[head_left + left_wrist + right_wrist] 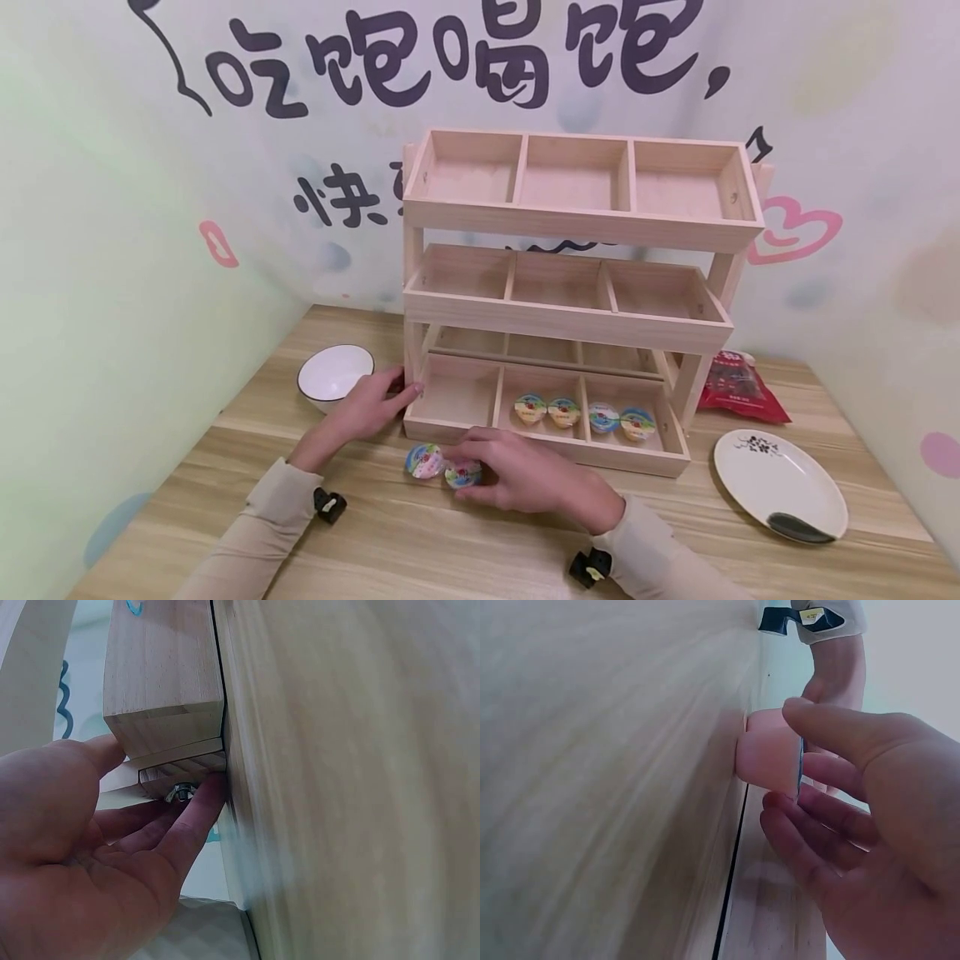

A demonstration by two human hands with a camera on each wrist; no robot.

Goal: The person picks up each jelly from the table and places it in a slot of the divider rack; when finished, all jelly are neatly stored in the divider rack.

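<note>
A pale wooden three-tier rack stands against the wall. My left hand grips its lower left corner; the left wrist view shows the thumb on one side of the wooden upright and the fingers on the other. Two jelly cups with pink filling lie on the table before the rack. With thumb and fingertips, my right hand holds the right-hand jelly cup; the left-hand jelly cup sits right beside it. In the right wrist view the pink cup stands between thumb and fingers.
Several orange and clear jelly cups fill parts of the bottom tier's middle and right compartments. A white bowl stands left of the rack. On the right are a red snack bag and an oval plate.
</note>
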